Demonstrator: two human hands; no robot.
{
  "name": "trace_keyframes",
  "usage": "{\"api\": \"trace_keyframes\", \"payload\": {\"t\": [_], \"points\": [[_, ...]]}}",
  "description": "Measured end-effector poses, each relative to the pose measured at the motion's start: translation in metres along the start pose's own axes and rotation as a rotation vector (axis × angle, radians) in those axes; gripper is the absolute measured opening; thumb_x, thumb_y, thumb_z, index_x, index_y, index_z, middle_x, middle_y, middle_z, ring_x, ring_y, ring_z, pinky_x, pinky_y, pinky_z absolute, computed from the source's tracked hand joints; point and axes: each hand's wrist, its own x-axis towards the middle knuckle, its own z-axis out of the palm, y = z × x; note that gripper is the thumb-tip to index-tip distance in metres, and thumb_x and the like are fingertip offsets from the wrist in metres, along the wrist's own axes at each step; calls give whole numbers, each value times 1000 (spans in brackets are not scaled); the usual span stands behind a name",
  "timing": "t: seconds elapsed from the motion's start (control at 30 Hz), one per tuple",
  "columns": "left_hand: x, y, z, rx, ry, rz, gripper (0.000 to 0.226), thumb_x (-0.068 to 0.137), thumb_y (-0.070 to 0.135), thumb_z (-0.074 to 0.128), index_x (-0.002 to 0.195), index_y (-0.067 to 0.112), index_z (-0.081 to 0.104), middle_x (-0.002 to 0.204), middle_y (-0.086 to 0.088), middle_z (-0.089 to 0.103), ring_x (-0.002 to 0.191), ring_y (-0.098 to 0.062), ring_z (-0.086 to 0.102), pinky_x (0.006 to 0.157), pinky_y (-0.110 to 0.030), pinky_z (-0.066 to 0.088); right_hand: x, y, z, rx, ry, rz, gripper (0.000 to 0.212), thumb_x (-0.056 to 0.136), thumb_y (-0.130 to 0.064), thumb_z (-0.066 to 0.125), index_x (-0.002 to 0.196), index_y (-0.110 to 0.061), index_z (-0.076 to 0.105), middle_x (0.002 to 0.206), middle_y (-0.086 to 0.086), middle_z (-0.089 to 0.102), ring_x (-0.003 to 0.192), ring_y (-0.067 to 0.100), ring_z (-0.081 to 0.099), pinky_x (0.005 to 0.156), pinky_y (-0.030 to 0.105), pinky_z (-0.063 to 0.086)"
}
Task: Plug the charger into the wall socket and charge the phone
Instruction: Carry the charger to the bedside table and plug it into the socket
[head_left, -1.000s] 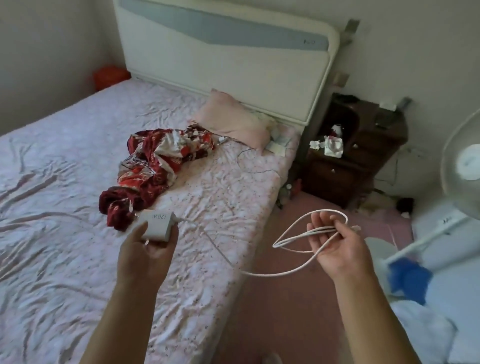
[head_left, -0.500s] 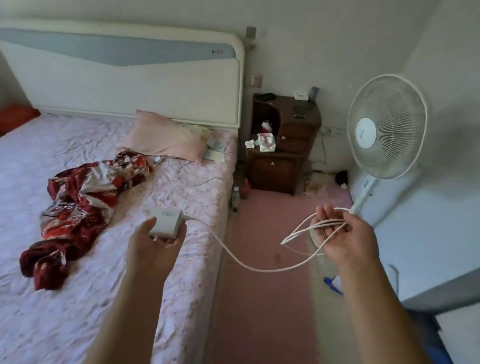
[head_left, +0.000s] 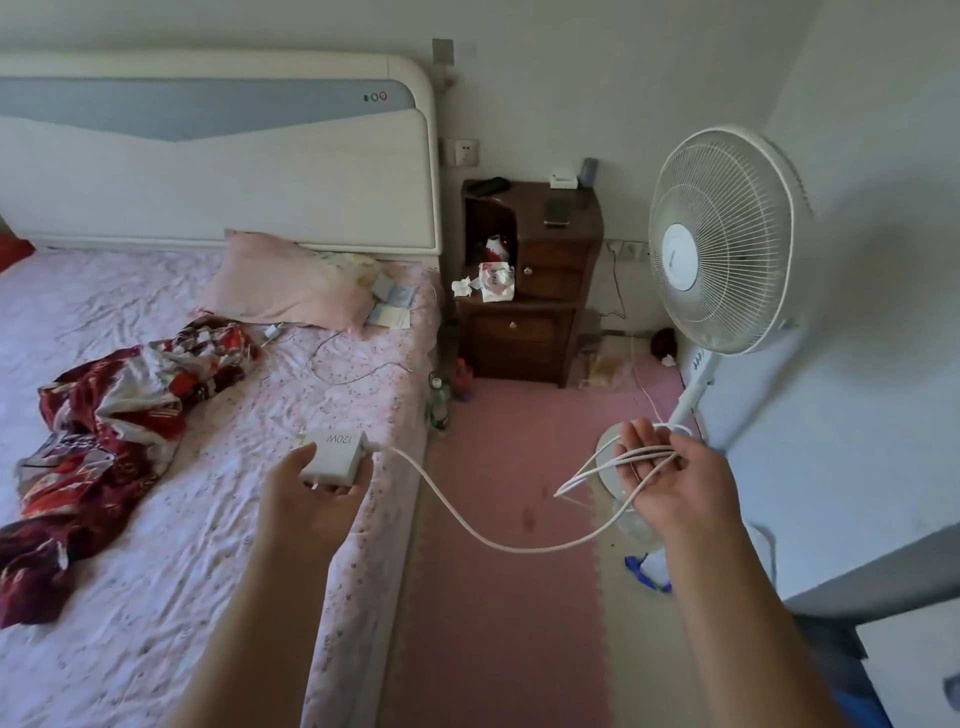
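Matt white plastic charger (head_left: 336, 458), glossy dark wood nightstand (head_left: 540, 312), wrinkled cloth sheet (head_left: 156, 519).

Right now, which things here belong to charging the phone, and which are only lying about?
For the job: charger, cable, socket, phone.
Lying about: fan, pillow, red cloth.

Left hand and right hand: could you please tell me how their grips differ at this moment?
The left hand grips the white square charger brick between thumb and fingers; the right hand lies palm up with the white charging cable looped across its fingers. The left hand hangs over the pink bedsheet; the right hand over the pink floor mat. Both hold one unplugged charger.
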Motion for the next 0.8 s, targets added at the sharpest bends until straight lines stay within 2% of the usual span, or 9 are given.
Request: {"api": "trace_keyframes", "payload": {"t": [0.13,0.3,0.47,0.6,0.8], "points": [[11,-21,18,-7,3,-13,50,90,15,51,137,8,35,131,-18,50,115,-39,55,87,-48,52,18,-23,1,-6,-3,-1,18,97,-12,39,89,-7,54,91,9,67,90,25,67,84,39,51],[24,-32,36,10,17,-21,48,91,15,50,137,7,37,130,-18,51,116,-37,54,96,-47,49,38,-36,5,5,12,9,18,97,-13,39,89,-8,54,91,9,68,91,25,68,84,39,51],[49,-35,56,31,39,-35,46,92,15,50,135,7,37,127,-17,52,113,-38,54,93,-47,50,61,-39,15,16,32,12,17,98,-15,40,92,-8,55,88,8,69,72,23,74,78,39,53],[83,-32,80,60,21,-77,46,92,16,49,135,7,37,128,-16,52,114,-35,55,95,-47,49,83,-37,32,22,47,-17,17,97,-14,40,92,-7,55,87,9,70,69,23,74,75,39,53],[140,-18,123,151,-29,-99,39,93,15,46,129,4,40,120,-18,55,111,-34,56,95,-47,48,116,-31,77,32,71,-55,19,98,-14,38,89,-7,54,88,8,67,90,24,67,80,38,51]]}}
